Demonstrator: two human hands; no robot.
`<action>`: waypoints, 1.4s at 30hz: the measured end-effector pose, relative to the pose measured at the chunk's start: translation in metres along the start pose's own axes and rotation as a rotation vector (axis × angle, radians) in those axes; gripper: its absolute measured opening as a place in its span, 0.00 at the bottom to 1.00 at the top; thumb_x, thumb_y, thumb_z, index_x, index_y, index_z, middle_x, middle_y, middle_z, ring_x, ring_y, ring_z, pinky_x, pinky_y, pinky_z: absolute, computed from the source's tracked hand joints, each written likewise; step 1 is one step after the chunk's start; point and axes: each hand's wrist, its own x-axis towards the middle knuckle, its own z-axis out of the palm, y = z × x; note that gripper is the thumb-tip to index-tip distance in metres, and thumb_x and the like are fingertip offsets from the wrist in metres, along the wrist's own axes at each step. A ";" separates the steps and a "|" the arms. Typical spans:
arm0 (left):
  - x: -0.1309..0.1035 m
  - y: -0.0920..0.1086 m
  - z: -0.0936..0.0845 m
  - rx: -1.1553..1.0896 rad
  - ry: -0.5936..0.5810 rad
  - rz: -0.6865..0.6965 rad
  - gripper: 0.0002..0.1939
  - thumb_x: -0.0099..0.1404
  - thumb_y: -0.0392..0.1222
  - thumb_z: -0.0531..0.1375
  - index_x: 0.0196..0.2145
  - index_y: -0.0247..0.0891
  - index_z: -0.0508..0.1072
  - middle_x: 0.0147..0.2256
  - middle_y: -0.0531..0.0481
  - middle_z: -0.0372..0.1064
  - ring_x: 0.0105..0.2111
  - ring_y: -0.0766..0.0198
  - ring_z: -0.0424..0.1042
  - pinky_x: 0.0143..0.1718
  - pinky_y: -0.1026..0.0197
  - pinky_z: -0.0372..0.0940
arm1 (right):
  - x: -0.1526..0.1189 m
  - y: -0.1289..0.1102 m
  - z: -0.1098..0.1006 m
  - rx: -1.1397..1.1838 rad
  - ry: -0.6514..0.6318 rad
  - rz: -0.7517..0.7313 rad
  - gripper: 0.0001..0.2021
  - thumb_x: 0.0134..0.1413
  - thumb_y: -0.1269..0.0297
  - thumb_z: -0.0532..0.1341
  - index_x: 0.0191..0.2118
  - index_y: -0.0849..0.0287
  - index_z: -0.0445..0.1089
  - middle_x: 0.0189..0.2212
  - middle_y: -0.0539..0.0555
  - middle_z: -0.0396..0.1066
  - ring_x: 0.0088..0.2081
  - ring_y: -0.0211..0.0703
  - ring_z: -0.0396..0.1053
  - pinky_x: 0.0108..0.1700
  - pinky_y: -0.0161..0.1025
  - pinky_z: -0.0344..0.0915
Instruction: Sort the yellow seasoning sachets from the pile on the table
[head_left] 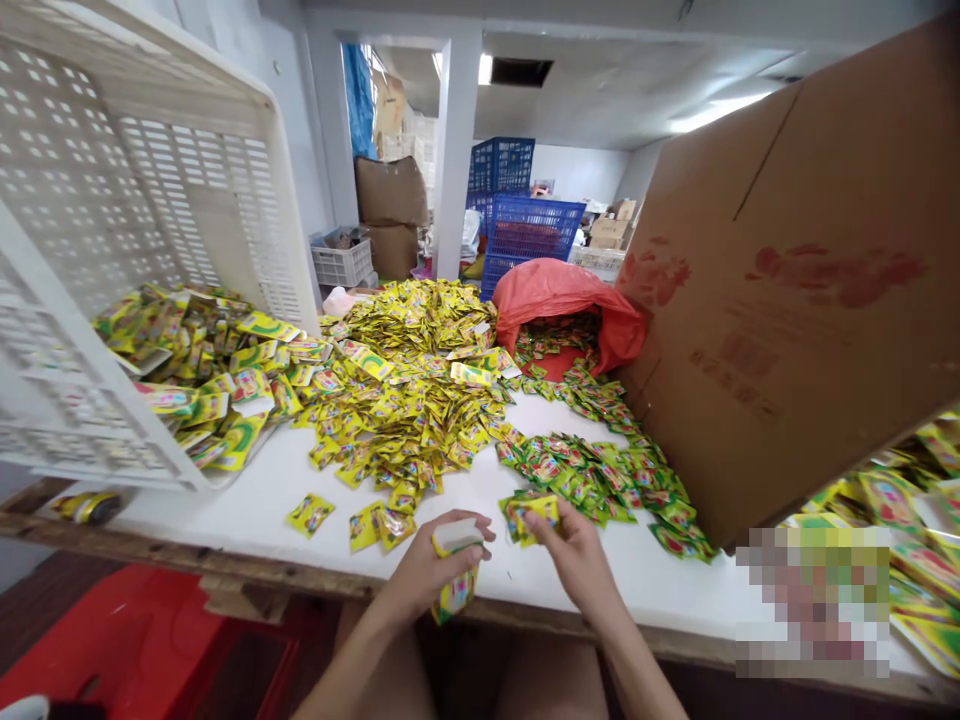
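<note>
Near the table's front edge, my left hand (439, 562) is closed around a yellow-green packet (455, 592) with a white flap at its top. To its right, my right hand (571, 550) pinches small yellow sachets (537, 514) between thumb and fingers, just in front of the green sachets (592, 470). A large heap of yellow sachets (412, 400) lies beyond my hands. A few loose yellow sachets (365, 525) rest left of my left hand.
A white crate (289, 200) on its side spills packets at left. A red sack (551, 285) holds green sachets. A big cardboard box (780, 300) leans at right, with more packets (930, 520) beyond. A red stool (127, 640) stands below the table (300, 510).
</note>
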 end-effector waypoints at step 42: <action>0.026 -0.038 -0.008 0.004 -0.026 0.003 0.18 0.48 0.43 0.65 0.36 0.32 0.71 0.31 0.49 0.70 0.31 0.62 0.66 0.34 0.63 0.59 | 0.043 -0.002 0.014 -0.407 -0.152 -0.225 0.08 0.55 0.60 0.53 0.31 0.58 0.63 0.24 0.48 0.65 0.26 0.39 0.62 0.28 0.33 0.57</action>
